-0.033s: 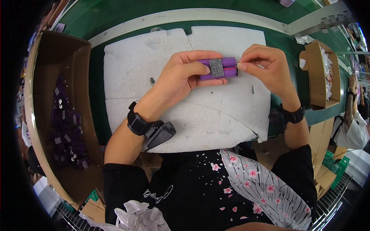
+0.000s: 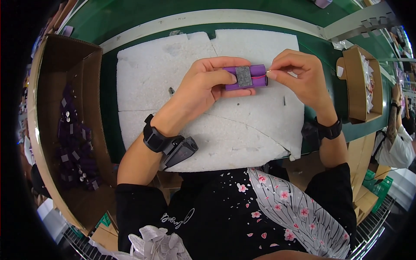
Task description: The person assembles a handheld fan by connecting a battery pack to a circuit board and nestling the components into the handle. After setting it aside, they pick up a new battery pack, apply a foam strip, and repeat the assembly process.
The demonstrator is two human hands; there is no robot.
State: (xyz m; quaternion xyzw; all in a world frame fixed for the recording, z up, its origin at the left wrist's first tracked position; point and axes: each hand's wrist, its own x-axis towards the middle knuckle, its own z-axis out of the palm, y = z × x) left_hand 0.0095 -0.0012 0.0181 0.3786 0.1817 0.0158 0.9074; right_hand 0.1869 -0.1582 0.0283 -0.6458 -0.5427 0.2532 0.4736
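My left hand (image 2: pixel 208 78) is closed round a purple battery pack (image 2: pixel 258 82) made of cylindrical cells lying side by side. A grey felt-like pad (image 2: pixel 244 76) sits across the pack, with my left thumb at its edge. From the pad a thin red wire (image 2: pixel 259 77) runs to the pack's right end. There my right hand (image 2: pixel 299 73) pinches the wire's pale tip between thumb and forefinger. Both hands are above a white foam board (image 2: pixel 173 65). The pack's underside and its left end are hidden by my left hand.
A deep cardboard box (image 2: pixel 93 130) on the left holds several purple battery packs (image 2: pixel 71 130). At the right stands a smaller cardboard box (image 2: pixel 357 95) with white and reddish pieces. A pale rail (image 2: pixel 216 16) crosses the green table behind the board. Another person's arm (image 2: pixel 393 117) shows far right.
Hardly anything differs. The red wire lies slightly higher and straighter at the pack's right end, and the hands keep their places.
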